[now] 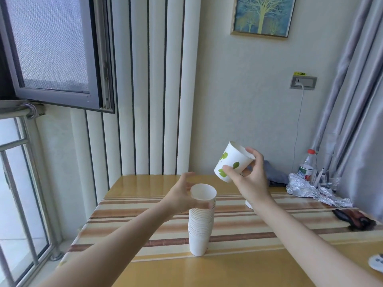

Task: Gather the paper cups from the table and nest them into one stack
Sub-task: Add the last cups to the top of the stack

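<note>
A tall stack of nested white paper cups [200, 226] stands upright on the striped table [248, 224], near its middle. My left hand [182, 195] wraps around the top of the stack, thumb on the near side just under the rim. My right hand [248, 179] holds a single white paper cup with green leaves [232, 160] in the air, tilted with its mouth up and to the right, above and to the right of the stack. Part of another white cup [248, 204] shows on the table behind my right wrist, mostly hidden.
Crumpled foil [306, 188], a plastic bottle [306, 166] and a grey cloth [275, 172] lie at the table's back right. A dark object [352, 219] rests at the right edge. A white item [376, 264] pokes in at the lower right. An open window frame [62, 59] hangs to the left.
</note>
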Demonstrator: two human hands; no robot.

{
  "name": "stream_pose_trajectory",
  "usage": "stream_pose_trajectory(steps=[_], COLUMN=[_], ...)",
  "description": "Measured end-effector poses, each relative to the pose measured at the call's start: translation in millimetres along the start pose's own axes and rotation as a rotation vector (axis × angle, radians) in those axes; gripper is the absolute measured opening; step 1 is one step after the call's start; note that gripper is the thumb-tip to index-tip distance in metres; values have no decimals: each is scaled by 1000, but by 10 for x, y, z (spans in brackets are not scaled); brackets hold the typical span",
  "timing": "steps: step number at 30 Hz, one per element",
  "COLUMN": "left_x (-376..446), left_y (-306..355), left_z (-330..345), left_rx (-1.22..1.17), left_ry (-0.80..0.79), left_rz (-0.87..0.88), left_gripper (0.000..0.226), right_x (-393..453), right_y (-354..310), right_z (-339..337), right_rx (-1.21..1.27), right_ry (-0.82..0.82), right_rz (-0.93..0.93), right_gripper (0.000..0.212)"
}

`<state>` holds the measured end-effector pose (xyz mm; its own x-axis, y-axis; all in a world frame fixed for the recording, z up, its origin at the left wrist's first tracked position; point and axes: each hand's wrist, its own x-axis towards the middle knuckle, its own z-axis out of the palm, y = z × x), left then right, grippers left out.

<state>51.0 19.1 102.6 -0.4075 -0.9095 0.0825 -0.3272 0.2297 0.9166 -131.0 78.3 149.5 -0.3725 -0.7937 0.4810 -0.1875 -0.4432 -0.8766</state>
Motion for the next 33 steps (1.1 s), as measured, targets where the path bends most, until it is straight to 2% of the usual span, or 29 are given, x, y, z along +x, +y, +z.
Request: stream_pose_trajectory(steps=[8,16,20,22,25,27,29,30,33], left_x=[-58,-31,-10,-5,25,82,124,170,335], left_y=[-81,-79,-114,-148,-121,-101,-109,-136,-236], left_z=[-160,-156,-109,-103,-100,-78,-45,-28,-43], left_rx=[-48,-48,-47,-53,-90,-130,-146,-160,-258], left_ry=[2,-94,-112,-118,-106,-72,-45,-40,-18], left_rz=[34,108,109,119,132,117,83,66,50], left_gripper=[109,106,113,114,95,67,41,35,41], right_x=[-152,-102,-153,-54,410,774,1006,1110,1362], right_y=[277,371,443,505,700,910,1138,1266,1617], right_z=[232,229,202,119,-117,-336,-549,-624,-733], right_rx=[-353,-389,-447,-416,-415,-650,-886,-990,-1230], right_ry=[-271,-326,-472,-464,-151,-66,-142,-203,-313], right_rz=[-31,-53,2,48,121,183,293,355,487], right_gripper=[78,79,78,70,45,43,56,65,83])
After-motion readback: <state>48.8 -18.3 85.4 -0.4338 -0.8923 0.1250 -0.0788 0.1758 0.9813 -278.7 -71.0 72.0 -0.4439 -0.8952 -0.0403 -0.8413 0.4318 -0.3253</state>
